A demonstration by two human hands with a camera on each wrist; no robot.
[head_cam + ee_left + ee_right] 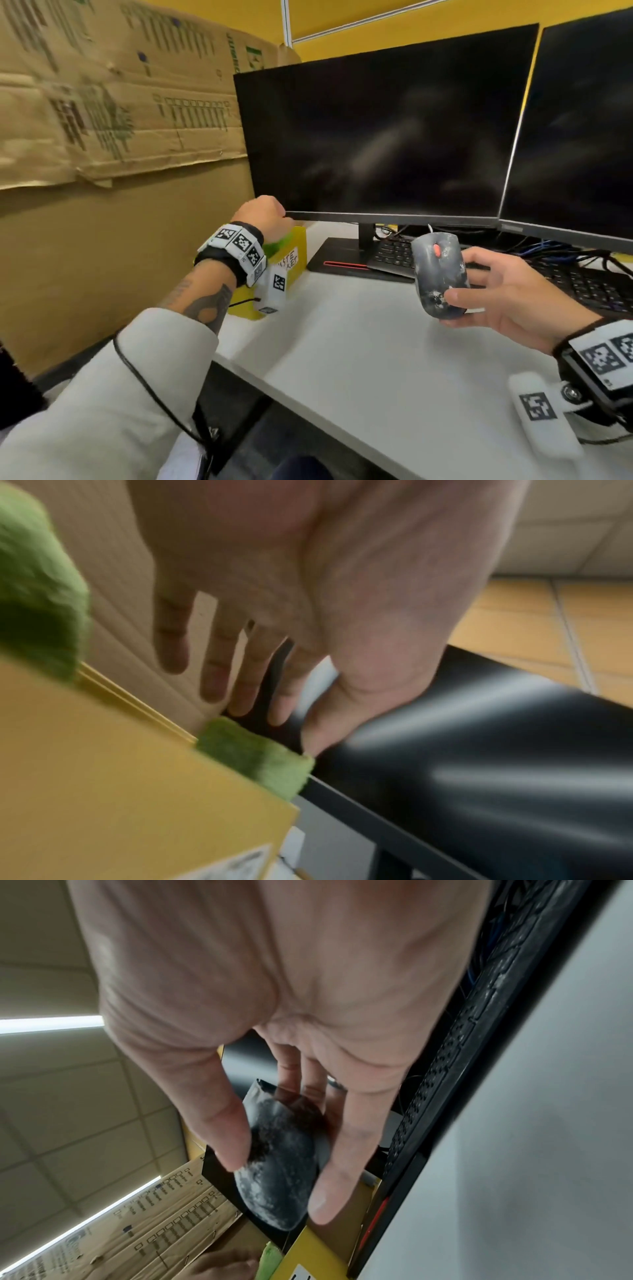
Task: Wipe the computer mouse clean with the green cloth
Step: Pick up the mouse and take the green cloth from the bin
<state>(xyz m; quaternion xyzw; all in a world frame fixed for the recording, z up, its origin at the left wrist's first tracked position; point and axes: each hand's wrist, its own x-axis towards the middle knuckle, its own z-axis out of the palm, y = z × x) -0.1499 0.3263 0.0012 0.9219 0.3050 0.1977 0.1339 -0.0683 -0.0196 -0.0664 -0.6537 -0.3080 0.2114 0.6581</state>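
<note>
A dark computer mouse (438, 274), mottled with whitish grime and fitted with an orange scroll wheel, is lifted above the white desk (359, 342). My right hand (469, 277) grips it, thumb on the near side and fingers behind; in the right wrist view the mouse (284, 1139) sits between thumb and fingers (322, 1204). The green cloth (279, 245) hangs over the rim of a yellow box (294, 260) at the desk's left. My left hand (246, 669) is above the box, fingers straight, beside the cloth (260, 756) and holding nothing.
Two dark monitors (383, 137) stand at the back, with a black keyboard (394, 255) under the left one and another keyboard (589, 284) with cables to the right. A cardboard wall (102, 137) borders the left. The desk's front edge (274, 383) runs diagonally.
</note>
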